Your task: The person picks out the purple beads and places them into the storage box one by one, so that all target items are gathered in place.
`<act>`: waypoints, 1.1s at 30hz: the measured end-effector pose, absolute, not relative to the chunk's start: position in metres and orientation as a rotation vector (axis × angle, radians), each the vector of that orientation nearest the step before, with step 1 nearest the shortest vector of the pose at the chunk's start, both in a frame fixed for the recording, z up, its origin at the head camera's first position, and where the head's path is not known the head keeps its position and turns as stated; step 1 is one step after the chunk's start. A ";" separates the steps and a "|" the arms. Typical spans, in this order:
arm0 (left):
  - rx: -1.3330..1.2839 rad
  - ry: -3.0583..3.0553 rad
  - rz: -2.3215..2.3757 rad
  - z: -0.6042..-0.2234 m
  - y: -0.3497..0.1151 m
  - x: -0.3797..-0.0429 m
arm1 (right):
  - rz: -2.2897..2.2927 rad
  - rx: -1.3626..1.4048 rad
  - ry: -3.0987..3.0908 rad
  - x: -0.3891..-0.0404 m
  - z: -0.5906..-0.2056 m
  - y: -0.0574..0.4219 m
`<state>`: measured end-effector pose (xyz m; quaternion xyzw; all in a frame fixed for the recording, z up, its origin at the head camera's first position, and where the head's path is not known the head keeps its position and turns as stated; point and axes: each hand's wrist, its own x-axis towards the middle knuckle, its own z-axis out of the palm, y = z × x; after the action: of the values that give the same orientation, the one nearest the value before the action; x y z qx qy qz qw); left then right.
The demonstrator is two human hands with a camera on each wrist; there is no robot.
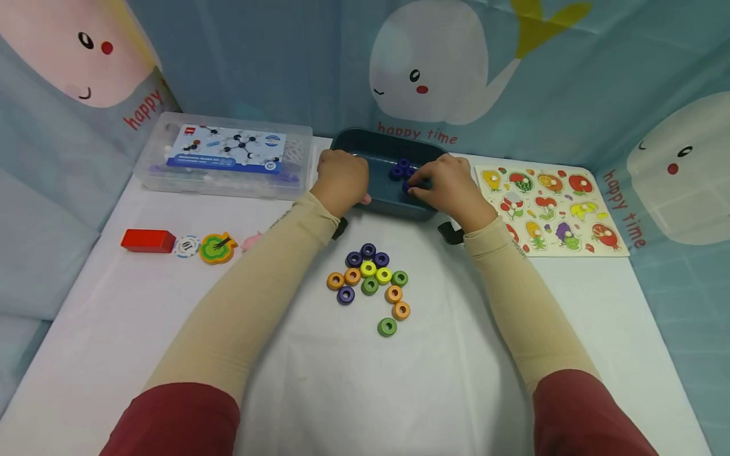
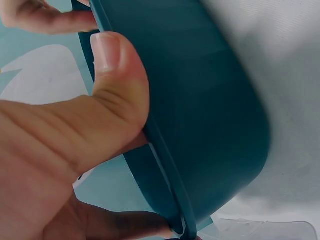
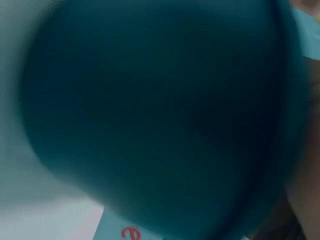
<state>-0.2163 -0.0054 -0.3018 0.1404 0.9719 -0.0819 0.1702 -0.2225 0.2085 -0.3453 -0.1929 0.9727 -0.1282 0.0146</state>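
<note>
A dark teal tub (image 1: 376,201) stands at the back middle of the table. My left hand (image 1: 344,179) grips its left end, the thumb (image 2: 122,75) over the rim on the outer side. My right hand (image 1: 447,183) reaches over the right end and pinches a purple ring (image 1: 405,187) at its fingertips. Several more purple rings (image 1: 403,163) lie inside the tub beside those fingers. On the white cloth in front, purple, yellow, orange and green rings (image 1: 367,269) form a loose cluster. The right wrist view is mostly filled by the tub's blurred wall.
Back left stands a clear plastic case (image 1: 222,183) with a molecule label. A red block (image 1: 148,240), a round white chip (image 1: 187,246), a tree-shaped piece (image 1: 218,247) and a pink piece (image 1: 251,241) line the left. A fruit puzzle board (image 1: 553,212) lies right. Printed curtains surround the table.
</note>
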 end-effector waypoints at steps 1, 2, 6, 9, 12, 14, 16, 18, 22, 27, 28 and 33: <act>0.402 2.760 -0.234 -0.302 -0.006 -0.217 | -0.368 -0.599 3.030 -0.225 -0.347 0.205; 0.403 2.757 -0.231 -0.302 -0.007 -0.217 | -0.337 -0.596 3.030 -0.226 -0.348 0.202; 0.413 2.748 -0.224 -0.302 -0.008 -0.217 | -0.268 -0.585 3.023 -0.230 -0.354 0.197; 0.410 2.750 -0.222 -0.302 -0.008 -0.216 | -0.270 -0.568 3.025 -0.232 -0.357 0.197; 0.408 2.750 -0.227 -0.302 -0.007 -0.216 | -0.302 -0.539 3.032 -0.234 -0.359 0.198; 0.408 2.745 -0.232 -0.302 -0.007 -0.217 | -0.324 -0.524 3.031 -0.235 -0.360 0.198; 0.407 2.741 -0.236 -0.303 -0.006 -0.218 | -0.331 -0.513 3.029 -0.237 -0.361 0.199; 0.407 2.739 -0.240 -0.303 -0.006 -0.220 | -0.326 -0.508 3.029 -0.239 -0.361 0.199; 0.413 2.732 -0.231 -0.305 -0.005 -0.221 | -0.315 -0.525 3.061 -0.233 -0.359 0.200; 0.415 2.716 -0.227 -0.306 -0.006 -0.220 | -0.472 -0.824 3.102 -0.184 -0.339 0.187; 0.411 2.718 -0.229 -0.305 -0.006 -0.220 | -0.524 -0.939 3.069 -0.171 -0.334 0.182; 0.403 2.724 -0.232 -0.301 -0.008 -0.218 | -0.580 -1.379 2.714 -0.109 -0.333 0.156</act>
<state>-0.2184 -0.0076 -0.3013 0.1434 0.9681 -0.0826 0.1881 -0.1087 0.1564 -0.3329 -0.4448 0.8756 -0.1872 0.0214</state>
